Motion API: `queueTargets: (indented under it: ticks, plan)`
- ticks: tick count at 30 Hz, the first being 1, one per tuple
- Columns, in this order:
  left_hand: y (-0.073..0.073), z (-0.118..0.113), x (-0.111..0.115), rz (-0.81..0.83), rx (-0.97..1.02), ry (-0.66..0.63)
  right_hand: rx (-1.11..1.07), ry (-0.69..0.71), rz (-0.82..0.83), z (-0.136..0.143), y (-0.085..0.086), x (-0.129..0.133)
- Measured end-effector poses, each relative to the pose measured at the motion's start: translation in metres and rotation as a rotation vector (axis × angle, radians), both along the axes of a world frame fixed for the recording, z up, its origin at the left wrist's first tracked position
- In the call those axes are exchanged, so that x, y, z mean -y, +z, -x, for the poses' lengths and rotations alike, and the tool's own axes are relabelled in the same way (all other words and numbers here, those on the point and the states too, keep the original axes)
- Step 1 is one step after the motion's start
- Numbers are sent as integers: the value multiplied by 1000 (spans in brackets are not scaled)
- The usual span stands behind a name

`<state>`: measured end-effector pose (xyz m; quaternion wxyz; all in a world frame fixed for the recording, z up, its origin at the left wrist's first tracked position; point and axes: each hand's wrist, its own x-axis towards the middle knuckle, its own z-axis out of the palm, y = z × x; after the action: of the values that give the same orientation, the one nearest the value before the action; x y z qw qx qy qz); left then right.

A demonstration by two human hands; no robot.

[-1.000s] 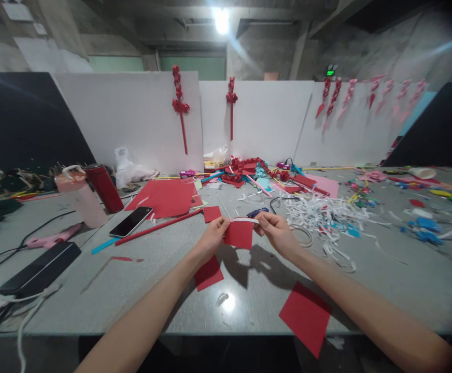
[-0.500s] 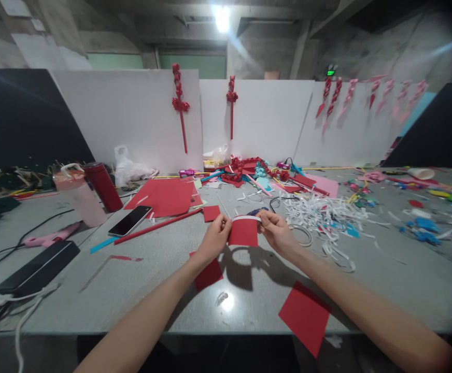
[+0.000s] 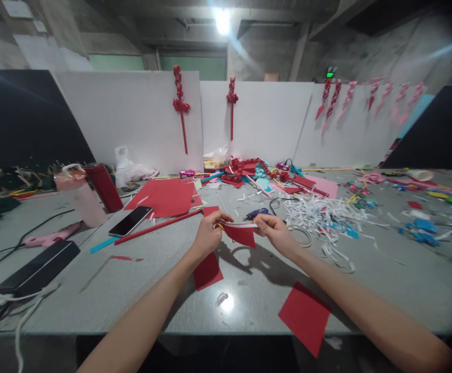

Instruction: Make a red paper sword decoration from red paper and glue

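Observation:
A small red paper sheet with a white strip along its upper edge is held above the table. My left hand pinches its left end, fingers bent over the corner. At the right end, my right hand is closed on the same edge. A red square lies beneath my left hand. Another red square rests by the table's front edge, partly overhanging it. Behind the hands is a dark blue tool, partly hidden.
White paper shreds and a tape ring lie right of centre. To the left are a phone, a red stick, a pink bottle, a red flask, a pink glue gun and a black power strip.
My left hand has shifted slightly left with its fingers curled over the edge. The held red sheet has tilted, its face now seen more edge-on. My right hand has lowered slightly.

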<state>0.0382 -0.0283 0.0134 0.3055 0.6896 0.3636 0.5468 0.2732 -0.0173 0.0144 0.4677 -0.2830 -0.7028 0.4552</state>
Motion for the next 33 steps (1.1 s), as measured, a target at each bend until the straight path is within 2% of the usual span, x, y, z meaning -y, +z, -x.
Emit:
queueTargets:
  ticks: [4,8,10,15,20,24,30,33]
  plan:
    - [5,4,6,-3,37,-48,261,59,-133,-1,6,7]
    - [18,2,21,78,27,-315,392,78,-261,2,11,17]
    - [24,0,27,131,-55,-372,387,62,-286,4,11,19]
    - [28,-3,26,172,-179,-314,347,-7,-278,5,6,17]
    - [17,-4,17,224,-171,-339,318,-59,-289,3,1,11]
    - [11,-3,15,201,-190,-378,328,-56,-289,2,1,8]
    - [11,-2,16,238,-163,-410,323,-80,-317,5,5,12]
    - [8,1,11,273,-102,-333,290,-148,-364,8,11,9]
